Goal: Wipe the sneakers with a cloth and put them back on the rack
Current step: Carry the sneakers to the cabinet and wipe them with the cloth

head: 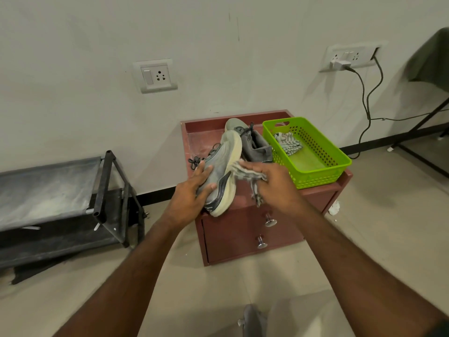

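Note:
My left hand (pixel 192 193) grips a grey sneaker (pixel 222 166) tipped on its side, its off-white sole facing right, over the front of a red-brown cabinet (pixel 255 229). My right hand (pixel 272 183) holds a grey striped cloth (pixel 245 172) pressed against the sole's edge. The second grey sneaker (pixel 255 144) stands upright on the cabinet top behind, its toe toward the wall. A low black shoe rack (pixel 60 200) with a dusty fabric shelf stands on the floor to the left.
A green plastic basket (pixel 315 171) with another striped cloth (pixel 288 142) in it sits on the cabinet's right side. Two drawer knobs stick out of the cabinet front. Black cables hang from a wall socket (pixel 347 58) at the right. A dark table leg runs along the right edge.

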The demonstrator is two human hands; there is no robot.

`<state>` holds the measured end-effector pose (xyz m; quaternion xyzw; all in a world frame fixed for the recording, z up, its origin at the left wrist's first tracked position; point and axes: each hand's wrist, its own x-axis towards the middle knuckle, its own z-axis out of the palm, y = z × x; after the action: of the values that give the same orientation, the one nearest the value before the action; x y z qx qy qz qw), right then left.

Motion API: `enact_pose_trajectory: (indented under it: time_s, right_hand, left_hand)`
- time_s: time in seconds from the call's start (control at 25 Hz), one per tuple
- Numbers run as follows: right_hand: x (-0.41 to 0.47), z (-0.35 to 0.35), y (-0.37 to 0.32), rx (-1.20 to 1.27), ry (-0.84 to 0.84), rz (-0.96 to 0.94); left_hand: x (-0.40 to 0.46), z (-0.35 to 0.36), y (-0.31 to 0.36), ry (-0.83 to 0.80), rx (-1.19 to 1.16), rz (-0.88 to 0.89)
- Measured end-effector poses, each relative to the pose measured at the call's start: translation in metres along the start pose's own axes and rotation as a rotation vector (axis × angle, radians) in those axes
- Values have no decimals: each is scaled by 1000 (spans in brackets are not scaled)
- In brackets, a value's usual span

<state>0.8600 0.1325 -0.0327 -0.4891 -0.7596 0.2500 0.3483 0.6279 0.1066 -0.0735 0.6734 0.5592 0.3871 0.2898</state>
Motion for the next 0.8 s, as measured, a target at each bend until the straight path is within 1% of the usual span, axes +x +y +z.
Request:
enact_pose_trajectory:
  time_s: [0.04, 0.12, 0.24, 0.32, 0.36, 0.4, 0.44, 0.48, 0.52, 0.56, 0.6, 0.64, 0.72, 0.8]
  right_hand:
    - [6, 8, 1, -58, 67, -14]
    - [10, 21, -2, -151, 48, -56]
    - [0, 26, -19, -158, -104, -193]
    - [-14, 22, -27, -180, -275, -302]
    - [-21, 17, -29, -157, -360, -309]
    - [-24, 13, -30, -99, -402, -252]
    - [-24, 10, -32, 1, -381, -174]
    - [-20, 7, -29, 93, -290, -117]
    - [-13, 7, -27, 146, -154, -89]
    - [-6, 13, -29, 124, -50, -100]
    - [-1, 20, -30, 47, -18, -137]
    - [0, 21, -29, -21, -22, -184]
    - [-7, 22, -26, -68, -184, -271]
    - [-16, 16, -30, -22, -358, -311]
  left_hand:
    - [0, 1, 0, 3, 9, -1]
    - [-1, 3, -2, 11, 17, -5]
    - [0, 1, -8, 33, 38, -10]
    - [0, 0, -11, 48, 46, 2]
    - [0, 0, -11, 46, 27, -1]
    - [0, -1, -8, 39, 8, -5]
    - [-1, -1, -6, 26, -1, -8]
    - [-1, -1, -4, 8, -1, -10]
    - [0, 0, -1, -4, 0, -13]
    - [-2, -2, -2, 3, 3, -23]
    - [-4, -3, -2, 13, 9, -29]
    - [-3, -1, 1, 6, 20, -24]
    - [-4, 0, -1, -8, 48, -16]
    - [-5, -3, -3, -7, 52, -3]
